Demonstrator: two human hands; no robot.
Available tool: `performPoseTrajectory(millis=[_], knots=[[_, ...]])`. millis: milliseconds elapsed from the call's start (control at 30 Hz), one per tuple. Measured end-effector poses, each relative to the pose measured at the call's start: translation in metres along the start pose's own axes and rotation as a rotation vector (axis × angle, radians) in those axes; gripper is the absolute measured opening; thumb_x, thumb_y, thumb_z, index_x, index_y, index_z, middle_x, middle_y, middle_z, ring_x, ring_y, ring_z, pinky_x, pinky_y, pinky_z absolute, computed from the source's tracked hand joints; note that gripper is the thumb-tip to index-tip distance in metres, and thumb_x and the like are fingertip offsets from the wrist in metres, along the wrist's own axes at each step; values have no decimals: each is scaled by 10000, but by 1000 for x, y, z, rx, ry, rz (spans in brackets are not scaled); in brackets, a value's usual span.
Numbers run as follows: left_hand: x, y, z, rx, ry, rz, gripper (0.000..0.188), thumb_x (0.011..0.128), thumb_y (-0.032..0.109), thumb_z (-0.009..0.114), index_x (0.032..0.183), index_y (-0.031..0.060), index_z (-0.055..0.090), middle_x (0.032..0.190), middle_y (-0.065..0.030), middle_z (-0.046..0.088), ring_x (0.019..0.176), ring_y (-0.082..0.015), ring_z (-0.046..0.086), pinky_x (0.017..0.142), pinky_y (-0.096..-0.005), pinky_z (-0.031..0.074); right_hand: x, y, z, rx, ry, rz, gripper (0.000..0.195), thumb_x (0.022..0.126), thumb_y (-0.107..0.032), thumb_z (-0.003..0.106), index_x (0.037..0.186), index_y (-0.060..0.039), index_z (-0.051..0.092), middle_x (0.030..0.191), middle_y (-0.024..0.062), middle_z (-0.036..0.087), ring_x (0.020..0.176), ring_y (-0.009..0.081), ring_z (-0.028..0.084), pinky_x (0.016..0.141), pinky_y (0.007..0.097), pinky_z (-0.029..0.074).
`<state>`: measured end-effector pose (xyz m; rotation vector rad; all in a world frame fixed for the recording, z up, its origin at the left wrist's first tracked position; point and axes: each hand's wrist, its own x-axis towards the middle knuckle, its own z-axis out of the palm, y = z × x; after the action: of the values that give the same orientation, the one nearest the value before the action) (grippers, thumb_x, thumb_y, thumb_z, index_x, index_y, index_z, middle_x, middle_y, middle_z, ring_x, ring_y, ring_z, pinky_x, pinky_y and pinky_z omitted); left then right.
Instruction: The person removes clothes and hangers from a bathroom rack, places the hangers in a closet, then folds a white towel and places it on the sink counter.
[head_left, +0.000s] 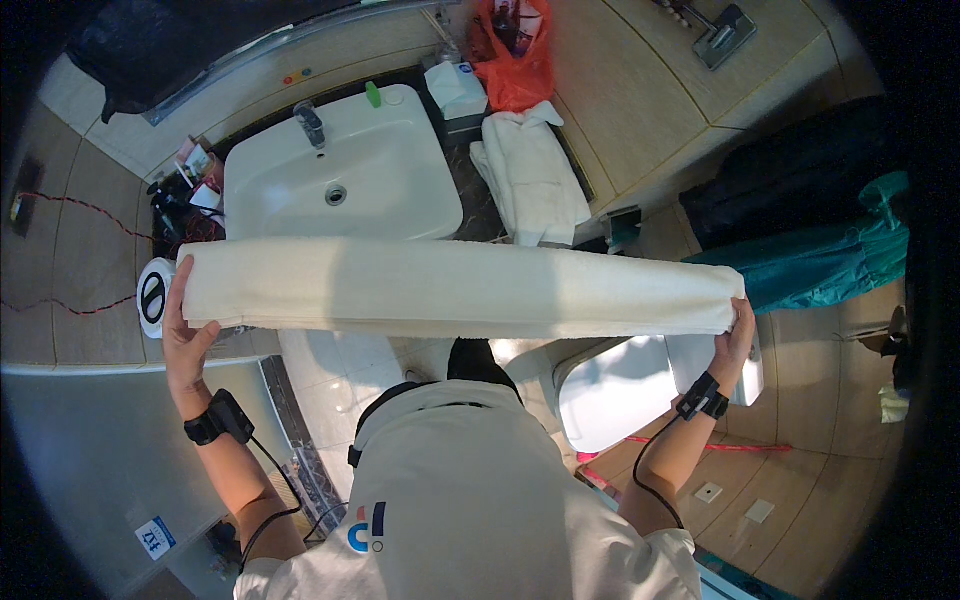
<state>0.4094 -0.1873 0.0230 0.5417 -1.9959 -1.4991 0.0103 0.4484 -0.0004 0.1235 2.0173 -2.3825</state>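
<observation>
A long white towel (450, 289), folded into a wide strip, is stretched level between my two hands in front of my body. My left hand (187, 315) grips its left end, with the thumb at the lower edge and the fingers along the end. At the other end, my right hand (736, 330) holds the towel's lower right corner. The strip hides the front edge of the washbasin counter. Just beyond it lies a white ceramic washbasin (390, 180) with a chrome faucet (309, 124).
Another folded white towel (529, 176) lies right of the basin, below a red plastic bag (517, 71) and a tissue pack (456, 88). Toiletries (199, 176) crowd the basin's left side. A toilet (615, 394) stands at lower right, and teal fabric (817, 262) hangs at right.
</observation>
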Motion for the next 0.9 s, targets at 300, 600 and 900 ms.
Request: performPoseTrajectory(millis=[300,600,900], knots=[[1,-14,-23,-324,29,-10,721,738,190,737,1353,-8,417,1354,-111,460,1240,-211,443,1052,-331,312,-16,-19,3,79,-51,-239,608,781,-162,505,1359,-8,398,1180,170,553,1068,285,562,930,362,462],[80,-28,57,57,-58,6,485,817,39,602,1289,-10,501,1300,-91,511,1170,-178,485,1003,-294,348,-11,19,25,84,113,-101,547,745,-72,500,1279,36,450,1151,182,556,1036,294,563,910,362,466],[256,2,176,4,-96,113,507,779,-28,509,1281,44,538,1263,-70,537,1124,-168,512,970,-285,382,42,58,35,293,232,-80,518,726,-116,540,1227,0,478,1142,159,554,1062,300,550,923,419,460]])
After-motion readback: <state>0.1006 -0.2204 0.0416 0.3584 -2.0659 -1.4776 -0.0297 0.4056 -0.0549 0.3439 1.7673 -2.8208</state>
